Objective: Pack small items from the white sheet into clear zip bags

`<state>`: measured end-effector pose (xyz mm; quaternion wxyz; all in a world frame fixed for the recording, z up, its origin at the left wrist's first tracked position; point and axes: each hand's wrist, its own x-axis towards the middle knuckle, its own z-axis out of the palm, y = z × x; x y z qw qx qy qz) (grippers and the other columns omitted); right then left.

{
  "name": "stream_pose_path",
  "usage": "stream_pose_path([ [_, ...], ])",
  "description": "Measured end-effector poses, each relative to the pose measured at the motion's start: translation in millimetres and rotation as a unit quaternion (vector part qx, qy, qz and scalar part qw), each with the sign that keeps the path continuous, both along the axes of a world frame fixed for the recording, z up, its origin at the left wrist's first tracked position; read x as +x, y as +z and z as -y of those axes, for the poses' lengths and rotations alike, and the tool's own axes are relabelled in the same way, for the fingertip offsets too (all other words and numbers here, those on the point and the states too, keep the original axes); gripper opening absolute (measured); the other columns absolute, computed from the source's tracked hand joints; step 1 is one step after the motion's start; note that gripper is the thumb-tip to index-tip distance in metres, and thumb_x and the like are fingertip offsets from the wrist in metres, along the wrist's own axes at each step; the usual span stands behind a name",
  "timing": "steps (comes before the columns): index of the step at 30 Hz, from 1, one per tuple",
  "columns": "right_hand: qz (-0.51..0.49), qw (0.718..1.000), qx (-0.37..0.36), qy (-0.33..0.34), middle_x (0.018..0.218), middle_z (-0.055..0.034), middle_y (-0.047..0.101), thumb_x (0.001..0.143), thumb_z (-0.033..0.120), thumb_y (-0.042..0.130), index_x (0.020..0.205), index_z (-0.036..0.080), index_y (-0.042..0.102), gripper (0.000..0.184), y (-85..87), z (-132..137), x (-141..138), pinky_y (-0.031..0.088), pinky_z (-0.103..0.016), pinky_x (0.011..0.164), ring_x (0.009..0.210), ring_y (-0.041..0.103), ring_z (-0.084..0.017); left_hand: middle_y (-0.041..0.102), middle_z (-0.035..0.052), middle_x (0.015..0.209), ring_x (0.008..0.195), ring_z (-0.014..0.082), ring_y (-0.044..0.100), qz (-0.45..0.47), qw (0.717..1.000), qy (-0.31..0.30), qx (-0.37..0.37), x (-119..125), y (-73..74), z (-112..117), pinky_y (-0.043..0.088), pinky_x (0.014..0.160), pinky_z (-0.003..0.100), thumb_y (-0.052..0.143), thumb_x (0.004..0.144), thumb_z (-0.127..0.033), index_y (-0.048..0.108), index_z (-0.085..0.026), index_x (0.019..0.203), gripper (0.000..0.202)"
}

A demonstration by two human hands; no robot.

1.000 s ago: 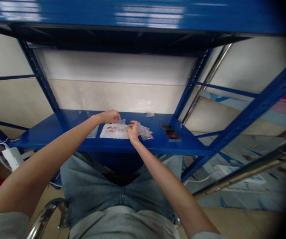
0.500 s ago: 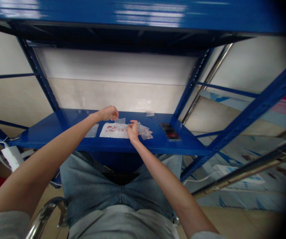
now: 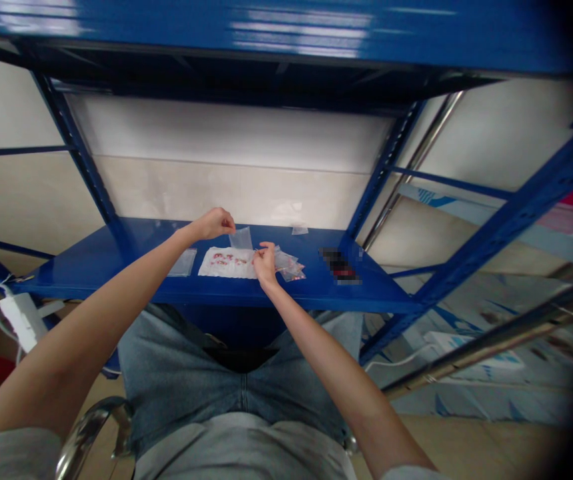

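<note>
My left hand (image 3: 213, 223) is raised a little above the blue shelf (image 3: 116, 267) and pinches the top of a small clear plastic bag (image 3: 241, 237), which hangs from the fingers. My right hand (image 3: 265, 259) rests on the shelf with its fingers pinched together on something small I cannot make out. It sits between a white sheet with red pieces on it (image 3: 226, 262) and a pile of small filled clear bags (image 3: 290, 266).
A stack of empty clear bags (image 3: 183, 262) lies left of the white sheet. One small bag (image 3: 300, 230) lies at the back of the shelf. A dark blurred object (image 3: 339, 263) sits at the right. A white adapter with cable (image 3: 16, 317) hangs at the left. Blue uprights frame the shelf.
My left hand has lifted upward with the clear bag, which now hangs free above the shelf. My right hand has stayed in place.
</note>
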<state>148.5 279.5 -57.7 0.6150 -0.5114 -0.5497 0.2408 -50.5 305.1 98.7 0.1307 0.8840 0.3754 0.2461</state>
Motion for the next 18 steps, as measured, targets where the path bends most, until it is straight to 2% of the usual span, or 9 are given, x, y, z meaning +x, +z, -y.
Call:
stream_pose_path([
  [4, 0.002, 1.000, 0.001, 0.006, 0.071, 0.0038, 0.053, 0.076, 0.014, 0.045, 0.113, 0.021, 0.045, 0.037, -1.5, 1, 0, 0.044, -0.029, 0.069, 0.070, 0.059, -0.020, 0.073, 0.0086, 0.074, 0.066, 0.0152, 0.061, 0.064, 0.997, 0.039, 0.024, -20, 10.5, -2, 0.046, 0.068, 0.028, 0.070, 0.078, -0.025, 0.076, -0.010, 0.080, 0.017],
  [8, 0.005, 1.000, 0.001, 0.012, 0.069, 0.0037, 0.053, 0.075, 0.014, 0.045, 0.112, 0.021, 0.046, 0.037, -0.3, 1, 0, 0.044, -0.029, 0.068, 0.069, 0.058, -0.020, 0.074, 0.0083, 0.075, 0.069, 0.0154, 0.063, 0.035, 0.999, 0.032, 0.000, -31, 3.2, 3, 0.047, 0.070, 0.027, 0.069, 0.077, -0.019, 0.076, -0.011, 0.078, 0.011],
  [13, 0.013, 1.000, 0.003, 0.013, 0.069, 0.0035, 0.054, 0.075, 0.015, 0.045, 0.111, 0.020, 0.047, 0.037, 1.4, 1, 0, 0.044, -0.029, 0.067, 0.068, 0.058, -0.020, 0.074, 0.0076, 0.077, 0.071, 0.0158, 0.065, -0.021, 1.000, -0.012, -0.017, -20, -13.1, 4, 0.048, 0.071, 0.028, 0.064, 0.078, -0.015, 0.075, -0.012, 0.080, 0.012],
  [18, 0.025, 1.000, 0.005, 0.014, 0.068, 0.0036, 0.053, 0.075, 0.014, 0.045, 0.110, 0.020, 0.049, 0.036, 0.4, 1, 1, 0.044, -0.029, 0.067, 0.067, 0.058, -0.019, 0.074, 0.0068, 0.077, 0.068, 0.0145, 0.063, -0.070, 0.996, -0.043, 0.022, -8, -15.6, -3, 0.046, 0.068, 0.027, 0.064, 0.079, -0.014, 0.075, -0.013, 0.079, 0.011],
])
